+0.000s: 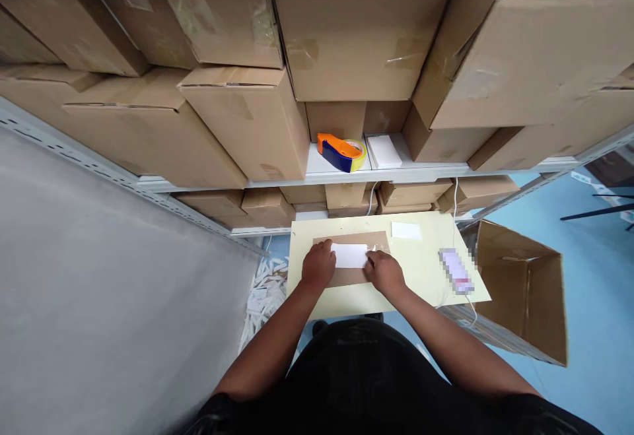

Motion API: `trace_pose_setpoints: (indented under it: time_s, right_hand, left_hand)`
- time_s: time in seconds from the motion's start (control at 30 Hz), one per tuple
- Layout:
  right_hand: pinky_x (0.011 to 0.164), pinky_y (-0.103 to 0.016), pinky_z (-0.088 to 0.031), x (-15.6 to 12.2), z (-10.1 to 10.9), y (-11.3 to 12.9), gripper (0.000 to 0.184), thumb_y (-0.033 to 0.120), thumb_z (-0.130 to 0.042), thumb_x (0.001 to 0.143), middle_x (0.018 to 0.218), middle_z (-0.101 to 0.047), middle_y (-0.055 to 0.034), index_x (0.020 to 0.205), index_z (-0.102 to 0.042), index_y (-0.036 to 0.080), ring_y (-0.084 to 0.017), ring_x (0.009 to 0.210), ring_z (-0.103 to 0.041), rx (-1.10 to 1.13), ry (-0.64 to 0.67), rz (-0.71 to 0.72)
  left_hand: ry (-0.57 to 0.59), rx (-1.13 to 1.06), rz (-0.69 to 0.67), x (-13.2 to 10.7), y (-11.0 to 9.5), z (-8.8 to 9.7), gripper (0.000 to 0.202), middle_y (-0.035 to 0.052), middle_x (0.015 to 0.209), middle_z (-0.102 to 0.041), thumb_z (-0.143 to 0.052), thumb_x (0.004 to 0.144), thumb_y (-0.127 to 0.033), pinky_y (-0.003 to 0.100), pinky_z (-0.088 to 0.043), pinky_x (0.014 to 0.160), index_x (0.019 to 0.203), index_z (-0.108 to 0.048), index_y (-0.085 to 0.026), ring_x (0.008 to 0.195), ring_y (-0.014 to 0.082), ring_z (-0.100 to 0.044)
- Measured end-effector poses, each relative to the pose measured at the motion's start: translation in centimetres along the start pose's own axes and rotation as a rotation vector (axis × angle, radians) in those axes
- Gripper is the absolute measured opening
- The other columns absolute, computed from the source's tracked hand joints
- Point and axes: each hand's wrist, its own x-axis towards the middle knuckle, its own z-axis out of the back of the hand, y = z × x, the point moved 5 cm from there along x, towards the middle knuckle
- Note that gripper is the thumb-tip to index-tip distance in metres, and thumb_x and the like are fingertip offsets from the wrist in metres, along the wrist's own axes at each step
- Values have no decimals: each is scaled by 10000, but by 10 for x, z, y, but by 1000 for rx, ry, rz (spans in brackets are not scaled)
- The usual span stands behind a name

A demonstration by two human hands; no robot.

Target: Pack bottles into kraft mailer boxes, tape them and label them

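A white rectangular sheet (349, 255), like a card or label, lies on a flat piece of brown cardboard (347, 278) on the pale yellow table (341, 301). My left hand (318, 265) has its fingers curled at the sheet's left end. At the right end, my right hand (385, 272) pinches the edge between thumb and finger. Something clear and shiny, perhaps tape or plastic, shows on the cardboard just above my right hand. Another white paper (405, 231) rests near the table's back edge.
A phone-like device (456, 270) with a cable lies on the table's right. An open cardboard box (520, 296) stands beside it on the floor. Above, a shelf holds several cartons (361, 39), an orange and blue tape dispenser (341, 152) and a white stack (384, 152). Paper strips (265, 293) litter the left floor.
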Motion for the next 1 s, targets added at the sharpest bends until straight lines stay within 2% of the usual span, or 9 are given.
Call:
trace_pose_setpoints:
  time_s: [0.13, 0.3, 0.47, 0.53, 0.6, 0.67, 0.73, 0.83, 1.0]
  right_hand:
    - [855, -316, -446, 2, -5, -3, 250, 218, -544, 928, 1068, -725, -110, 1104, -721, 190, -248, 994, -643, -132, 33, 60]
    - [850, -329, -438, 4, -5, -1, 243, 229, -509, 953, 1040, -704, -123, 1077, -713, 188, -264, 995, -623, -187, 50, 112]
    - [905, -338, -468, 0, -1, -6, 307, 258, -507, 953, 1098, -682, -112, 1189, -693, 194, -267, 1048, -617, -97, 32, 118]
    - [944, -354, -477, -5, 4, -17, 338, 294, -514, 953, 1128, -667, -116, 1232, -677, 194, -276, 1082, -610, -38, -36, 60]
    - [982, -384, -480, -11, 7, -33, 392, 346, -513, 955, 1178, -647, -133, 1285, -645, 180, -292, 1124, -600, 26, -126, -38]
    - [994, -406, -490, -16, 4, -50, 479, 410, -518, 950, 1256, -627, -152, 1350, -597, 160, -298, 1144, -610, 124, -171, -159]
    - [961, -404, -516, -21, -5, -63, 535, 472, -522, 943, 1283, -638, -157, 1367, -578, 152, -287, 1104, -652, 259, -132, -272]
    - [917, -384, -538, -25, -22, -67, 502, 521, -483, 964, 1196, -717, -127, 1298, -620, 173, -271, 1052, -702, 456, -34, -334]
    - [922, -403, -540, -27, -29, -61, 481, 553, -472, 971, 1157, -758, -111, 1268, -629, 209, -286, 1061, -720, 525, -74, -357]
  left_hand:
    - [-74, 76, -20, -2, 5, -4, 483, 166, 1263, -633, -573, 956, -259, 430, -490, 966, 1425, -542, -149, 1148, 322, -588]
    - [-76, 5, -182, -5, 10, -7, 356, 138, 1401, -604, -527, 955, -197, 512, -396, 1111, 1269, -693, -231, 1338, 346, -486]
    - [-60, -170, -207, -11, 29, -7, 395, 115, 1568, -498, -583, 922, -241, 543, -300, 1220, 1306, -680, -237, 1483, 352, -374]
    - [-108, -283, -172, -18, 41, -7, 448, 128, 1610, -441, -623, 894, -266, 530, -276, 1249, 1338, -649, -217, 1510, 354, -346]
    - [-150, -409, -59, -28, 56, -11, 548, 154, 1629, -401, -641, 882, -297, 523, -278, 1256, 1415, -572, -193, 1525, 349, -332]
    - [-96, -572, 88, -39, 70, -24, 645, 182, 1612, -416, -637, 888, -327, 517, -332, 1228, 1493, -474, -175, 1494, 340, -397]
    - [19, -735, 174, -47, 78, -39, 717, 194, 1584, -457, -639, 892, -347, 495, -376, 1197, 1542, -395, -169, 1437, 324, -485]
    - [87, -843, 186, -51, 80, -49, 795, 189, 1578, -479, -684, 866, -355, 461, -360, 1204, 1567, -356, -176, 1430, 314, -502]
    - [123, -908, 182, -50, 76, -48, 727, 175, 1527, -547, -663, 889, -382, 434, -401, 1165, 1535, -403, -173, 1383, 297, -557]
